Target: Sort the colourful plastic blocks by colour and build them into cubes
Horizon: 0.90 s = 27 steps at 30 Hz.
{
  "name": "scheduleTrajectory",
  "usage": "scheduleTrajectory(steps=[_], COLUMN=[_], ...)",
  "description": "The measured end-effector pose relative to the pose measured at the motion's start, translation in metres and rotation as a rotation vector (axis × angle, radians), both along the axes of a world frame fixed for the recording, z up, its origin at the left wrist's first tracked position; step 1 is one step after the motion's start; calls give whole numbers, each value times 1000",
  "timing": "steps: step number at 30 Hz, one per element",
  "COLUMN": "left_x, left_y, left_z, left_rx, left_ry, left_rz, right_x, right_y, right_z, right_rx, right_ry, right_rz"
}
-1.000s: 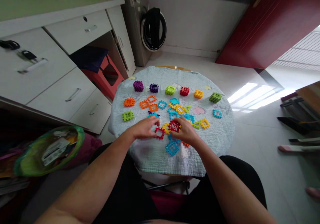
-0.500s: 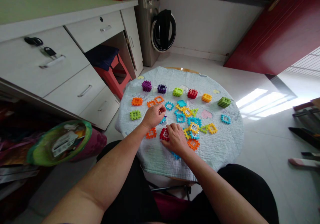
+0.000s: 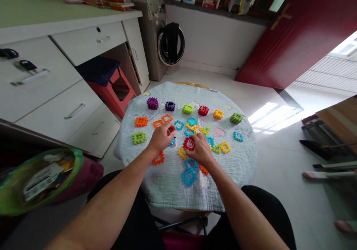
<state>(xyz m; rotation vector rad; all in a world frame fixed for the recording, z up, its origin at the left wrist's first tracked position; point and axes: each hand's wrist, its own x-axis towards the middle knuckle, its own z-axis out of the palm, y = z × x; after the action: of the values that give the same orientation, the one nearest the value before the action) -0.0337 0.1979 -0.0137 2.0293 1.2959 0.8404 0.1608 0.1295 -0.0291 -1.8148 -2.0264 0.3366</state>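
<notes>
My right hand grips a red square lattice building piece by its right side, raised over the loose pieces. Close by on the left, my left hand has its fingers curled together; what they hold, if anything, is too small to make out. Partly hidden under that hand is a blue and purple piece. A yellow piece lies just below the red one, and blue pieces are nearer my body. An orange piece rests below my left wrist.
Along the round table's far side stand small stacks: purple, dark purple, lime, red, yellow and green. A bin, a red stool and drawers are left of the cloth-covered table.
My right hand has lifted the red piece and carried it away from my body, uncovering yellow and blue pieces. My left hand stays curled near the same spot. The camera view has shifted.
</notes>
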Motion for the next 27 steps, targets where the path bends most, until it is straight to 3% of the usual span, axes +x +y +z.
scheduleTrajectory(steps=[5, 9, 15, 27], left_x=[2, 4, 5, 7], left_y=[0, 0, 2, 1], left_z=[1, 1, -3, -1], left_rx=[1, -17, -36, -42], left_ry=[7, 30, 59, 80], left_rz=[-10, -25, -28, -45], right_x=[95, 139, 155, 155], right_y=[42, 58, 63, 66], right_z=[9, -11, -39, -40], right_rx=[41, -43, -181, -180], right_ry=[-48, -125, -172, -207], right_rz=[-248, -285, -267, -238])
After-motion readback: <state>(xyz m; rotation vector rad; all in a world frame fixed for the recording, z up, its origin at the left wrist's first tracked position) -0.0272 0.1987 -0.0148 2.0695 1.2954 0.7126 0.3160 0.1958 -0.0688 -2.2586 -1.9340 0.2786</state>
